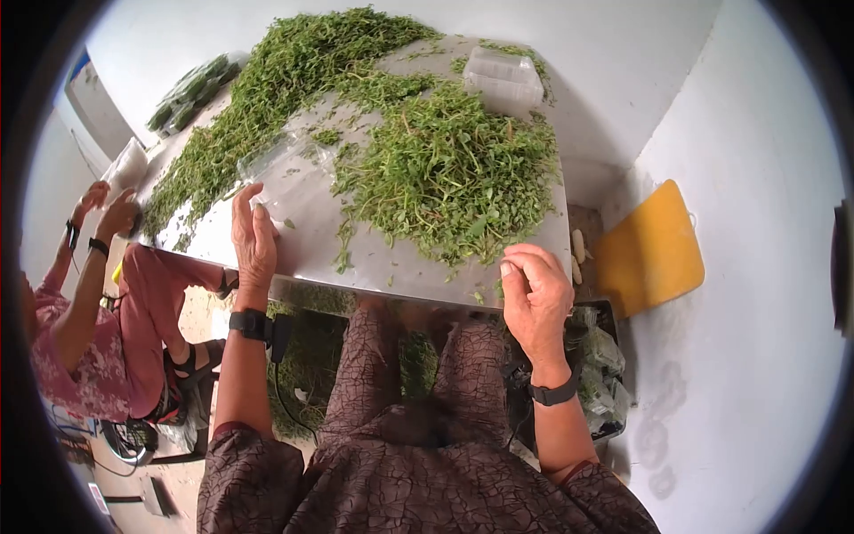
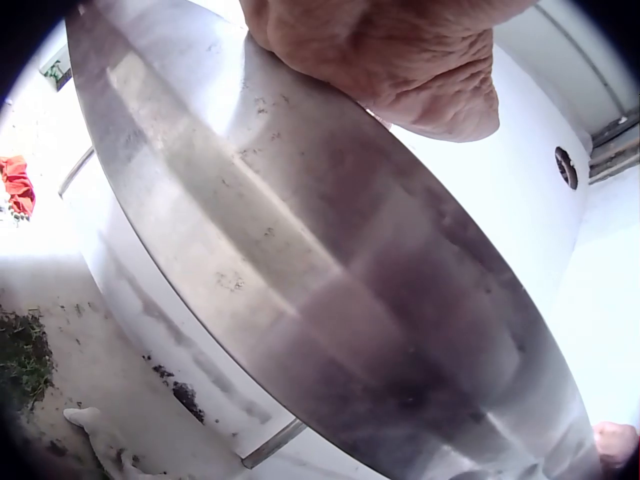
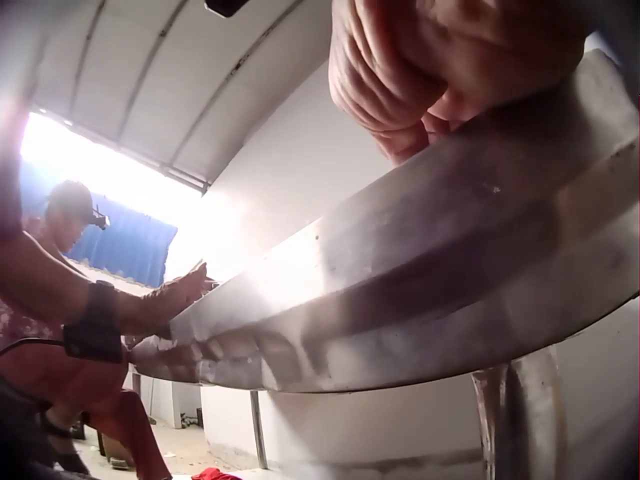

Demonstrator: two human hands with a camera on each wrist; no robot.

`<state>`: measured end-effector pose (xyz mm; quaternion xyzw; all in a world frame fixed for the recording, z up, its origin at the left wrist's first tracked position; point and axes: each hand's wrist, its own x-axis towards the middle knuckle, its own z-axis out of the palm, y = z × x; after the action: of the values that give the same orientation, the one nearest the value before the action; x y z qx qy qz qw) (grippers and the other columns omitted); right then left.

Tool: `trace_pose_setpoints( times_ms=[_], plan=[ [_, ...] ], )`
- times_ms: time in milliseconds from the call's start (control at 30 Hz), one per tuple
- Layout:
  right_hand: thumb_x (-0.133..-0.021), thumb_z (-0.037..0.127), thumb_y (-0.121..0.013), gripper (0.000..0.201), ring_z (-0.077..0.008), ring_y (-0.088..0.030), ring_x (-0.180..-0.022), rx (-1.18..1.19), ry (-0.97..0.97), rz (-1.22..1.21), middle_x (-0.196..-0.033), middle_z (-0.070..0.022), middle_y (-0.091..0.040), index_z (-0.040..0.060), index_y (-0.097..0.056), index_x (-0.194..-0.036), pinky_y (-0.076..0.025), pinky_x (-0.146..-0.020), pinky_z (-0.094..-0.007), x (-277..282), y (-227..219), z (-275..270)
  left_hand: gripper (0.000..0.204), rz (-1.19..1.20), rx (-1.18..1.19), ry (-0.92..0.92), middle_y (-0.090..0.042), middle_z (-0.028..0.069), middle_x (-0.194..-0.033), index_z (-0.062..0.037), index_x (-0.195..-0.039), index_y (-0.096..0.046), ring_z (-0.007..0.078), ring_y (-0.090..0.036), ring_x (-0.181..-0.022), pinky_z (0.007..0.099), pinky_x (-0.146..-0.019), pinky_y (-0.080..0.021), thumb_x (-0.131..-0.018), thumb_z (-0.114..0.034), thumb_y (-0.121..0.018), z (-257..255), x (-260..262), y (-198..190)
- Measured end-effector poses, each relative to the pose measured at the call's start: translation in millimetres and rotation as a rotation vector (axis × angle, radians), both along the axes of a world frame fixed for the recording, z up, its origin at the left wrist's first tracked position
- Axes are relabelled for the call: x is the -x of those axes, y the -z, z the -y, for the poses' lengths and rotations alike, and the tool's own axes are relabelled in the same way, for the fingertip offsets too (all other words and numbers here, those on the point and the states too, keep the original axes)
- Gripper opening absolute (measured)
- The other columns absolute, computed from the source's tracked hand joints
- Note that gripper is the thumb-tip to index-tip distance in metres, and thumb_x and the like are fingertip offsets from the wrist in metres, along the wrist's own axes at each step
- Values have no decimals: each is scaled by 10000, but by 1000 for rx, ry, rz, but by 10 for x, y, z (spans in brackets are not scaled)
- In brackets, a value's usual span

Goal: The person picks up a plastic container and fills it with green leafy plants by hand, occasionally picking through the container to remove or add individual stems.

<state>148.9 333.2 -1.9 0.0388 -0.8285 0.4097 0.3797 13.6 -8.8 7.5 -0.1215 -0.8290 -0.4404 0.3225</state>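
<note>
My left hand (image 1: pixel 255 240) is at the front edge of the metal table (image 1: pixel 311 262), its fingers fairly straight. Just beyond its fingertips lies a clear plastic container (image 1: pixel 283 158). On the right, my other hand (image 1: pixel 538 301) is at the table's front corner with its fingers loosely bent; nothing shows in its grasp. A loose heap of leafy green stems (image 1: pixel 454 173) covers the tabletop between and beyond the hands. In the right wrist view, the bent fingers (image 3: pixel 385 100) come down close over the table's rim.
A larger pile of greens (image 1: pixel 294 67) runs along the far left side. Clear plastic trays (image 1: pixel 503 82) are stacked at the back right. Another person (image 1: pixel 98 329) sits at the left. A yellow board (image 1: pixel 654 249) leans on the right wall above a crate of bagged greens (image 1: pixel 600 383).
</note>
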Motion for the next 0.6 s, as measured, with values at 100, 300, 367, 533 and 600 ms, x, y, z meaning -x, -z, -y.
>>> trace_pose_setpoints(
  times_ms=[100, 300, 367, 533, 600],
  plan=[
    [-778, -7, -655, 69, -260, -646, -805, -79, 10, -11, -936, -102, -685, -10, -658, -846, -517, -683, -339, 12, -32, 28, 388, -15, 7, 5, -536, 126, -1061, -18, -1225, -515, 149, -502, -582, 306, -634, -454, -969, -286, -402, 18, 14, 5],
    [-792, -4, -641, 65, -267, -643, -820, -80, 63, 17, -935, -118, -682, -11, -654, -855, -514, -711, -338, 13, -21, 46, 418, 2, 20, -39, -537, 199, -1155, -15, -1209, -523, 321, -588, -883, 395, -833, -463, -958, -328, -406, 44, 11, 11],
    [-807, 0, -631, 58, -257, -638, -820, -83, 58, 22, -938, -115, -680, -11, -650, -860, -512, -718, -334, 14, -19, 50, 419, -30, 21, -42, -532, 213, -1180, -15, -1207, -525, 371, -553, -1045, 409, -921, -431, -958, -330, -406, 66, 40, 61],
    [-820, -3, -622, 55, -241, -635, -834, -112, 63, 24, -941, -118, -676, -15, -646, -868, -507, -735, -320, 17, -12, 41, 394, -90, -47, -54, -530, 210, -1197, -16, -1208, -522, 382, -528, -1112, 414, -953, -421, -963, -308, -423, 30, 31, 57],
    [-826, -4, -616, 60, -237, -635, -848, -58, 49, 55, -947, -121, -672, -20, -643, -877, -503, -755, -316, 2, -10, 40, 390, -108, -77, -67, -529, 209, -1198, -15, -1212, -518, 379, -530, -1106, 414, -946, -425, -965, -303, -430, 32, 28, 79]
  ],
)
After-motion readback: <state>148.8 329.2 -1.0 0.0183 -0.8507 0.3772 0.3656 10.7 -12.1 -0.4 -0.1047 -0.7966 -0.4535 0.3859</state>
